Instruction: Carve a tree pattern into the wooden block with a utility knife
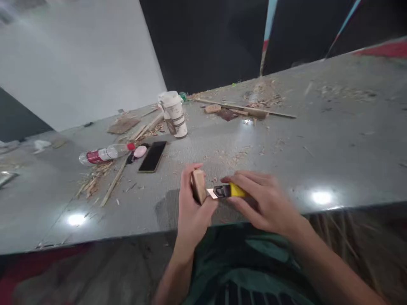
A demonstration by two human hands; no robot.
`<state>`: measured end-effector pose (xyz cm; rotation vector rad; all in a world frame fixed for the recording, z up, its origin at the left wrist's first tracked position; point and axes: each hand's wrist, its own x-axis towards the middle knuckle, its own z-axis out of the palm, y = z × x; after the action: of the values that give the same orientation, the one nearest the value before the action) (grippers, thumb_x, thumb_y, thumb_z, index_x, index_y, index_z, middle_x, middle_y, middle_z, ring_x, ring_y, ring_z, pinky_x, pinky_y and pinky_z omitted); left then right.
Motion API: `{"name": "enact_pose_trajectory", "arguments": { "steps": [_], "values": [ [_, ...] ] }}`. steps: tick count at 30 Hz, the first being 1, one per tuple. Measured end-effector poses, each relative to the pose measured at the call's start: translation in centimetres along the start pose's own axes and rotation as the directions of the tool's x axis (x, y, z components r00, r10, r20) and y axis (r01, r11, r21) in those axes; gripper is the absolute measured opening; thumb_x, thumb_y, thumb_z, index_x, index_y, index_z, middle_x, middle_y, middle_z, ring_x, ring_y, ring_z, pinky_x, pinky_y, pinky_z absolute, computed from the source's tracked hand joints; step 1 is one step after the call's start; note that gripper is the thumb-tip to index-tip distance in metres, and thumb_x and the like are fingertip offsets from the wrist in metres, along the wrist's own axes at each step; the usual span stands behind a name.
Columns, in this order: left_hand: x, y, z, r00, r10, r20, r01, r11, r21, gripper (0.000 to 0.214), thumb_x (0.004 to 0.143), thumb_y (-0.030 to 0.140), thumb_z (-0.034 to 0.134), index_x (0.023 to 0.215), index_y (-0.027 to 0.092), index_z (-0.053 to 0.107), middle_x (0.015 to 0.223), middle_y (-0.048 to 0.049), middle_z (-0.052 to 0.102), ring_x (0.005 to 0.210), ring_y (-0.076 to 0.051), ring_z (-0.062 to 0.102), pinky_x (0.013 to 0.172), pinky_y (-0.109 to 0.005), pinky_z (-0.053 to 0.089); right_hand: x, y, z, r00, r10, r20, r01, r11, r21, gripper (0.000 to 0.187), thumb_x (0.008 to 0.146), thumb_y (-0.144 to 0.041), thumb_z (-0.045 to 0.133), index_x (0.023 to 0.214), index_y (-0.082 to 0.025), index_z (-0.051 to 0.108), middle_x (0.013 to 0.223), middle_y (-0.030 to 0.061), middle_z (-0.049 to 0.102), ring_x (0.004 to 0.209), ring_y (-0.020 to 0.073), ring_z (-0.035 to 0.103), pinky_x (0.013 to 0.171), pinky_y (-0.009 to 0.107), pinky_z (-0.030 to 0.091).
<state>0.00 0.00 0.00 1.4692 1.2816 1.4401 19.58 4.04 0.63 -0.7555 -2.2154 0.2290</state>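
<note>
My left hand is closed around a small pale wooden block, held upright just above the near edge of the grey table. My right hand grips a yellow utility knife. Its short blade points left and touches the block's right face. Both hands hover over the table's front edge, above my green shirt.
A black phone lies flat left of centre, with a pink oval object and a plastic bottle on its side beside it. A paper cup stands behind. Wood sticks, scraps and shavings litter the far and left areas.
</note>
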Motion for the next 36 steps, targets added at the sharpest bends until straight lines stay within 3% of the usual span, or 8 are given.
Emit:
{"name": "enact_pose_trajectory", "arguments": {
  "steps": [9, 17, 28, 36],
  "values": [
    [0.18, -0.04, 0.2, 1.0, 0.026, 0.009, -0.026, 1.0, 0.012, 0.072, 0.076, 0.002, 0.063, 0.138, 0.038, 0.059, 0.106, 0.0009, 0.056, 0.082, -0.014, 0.051, 0.071, -0.027, 0.044, -0.18, 0.07, 0.11, 0.999, -0.032, 0.007, 0.032, 0.999, -0.028, 0.025, 0.109, -0.036, 0.059, 0.119, -0.015, 0.068, 0.107, 0.0084, 0.078, 0.09, 0.0207, 0.074, 0.073, 0.033, 0.051],
    [-0.23, -0.07, 0.27, 0.994, 0.094, -0.056, -0.091, 0.994, 0.054, 0.07, 0.068, 0.002, 0.06, 0.13, 0.036, 0.061, 0.106, 0.0027, 0.054, 0.085, -0.013, 0.051, 0.073, -0.026, 0.043, -0.26, 0.15, 0.14, 0.996, -0.086, -0.02, 0.084, 0.994, -0.067, 0.028, 0.11, -0.036, 0.057, 0.121, -0.013, 0.069, 0.102, 0.0084, 0.077, 0.086, 0.0207, 0.072, 0.071, 0.034, 0.052],
    [-0.37, 0.11, 0.57, 0.99, 0.107, -0.093, -0.099, 0.991, 0.088, 0.061, 0.076, 0.001, 0.064, 0.127, 0.034, 0.06, 0.096, 0.004, 0.052, 0.075, -0.011, 0.046, 0.067, -0.025, 0.04, -0.1, 0.22, 0.46, 0.994, -0.093, -0.062, 0.082, 0.982, -0.168, 0.027, 0.108, -0.034, 0.062, 0.124, -0.013, 0.067, 0.098, 0.0085, 0.076, 0.086, 0.0219, 0.071, 0.074, 0.035, 0.052],
    [0.18, 0.07, 0.72, 0.997, -0.006, -0.072, 0.006, 1.0, -0.003, 0.062, 0.077, 0.002, 0.064, 0.129, 0.035, 0.06, 0.098, 0.0033, 0.052, 0.078, -0.011, 0.048, 0.069, -0.024, 0.044, 0.38, 0.41, 0.39, 0.995, -0.073, -0.061, 0.059, 0.978, -0.198, 0.028, 0.11, -0.039, 0.058, 0.122, -0.015, 0.067, 0.097, 0.0089, 0.075, 0.086, 0.0229, 0.07, 0.075, 0.036, 0.051]
  ]
}}
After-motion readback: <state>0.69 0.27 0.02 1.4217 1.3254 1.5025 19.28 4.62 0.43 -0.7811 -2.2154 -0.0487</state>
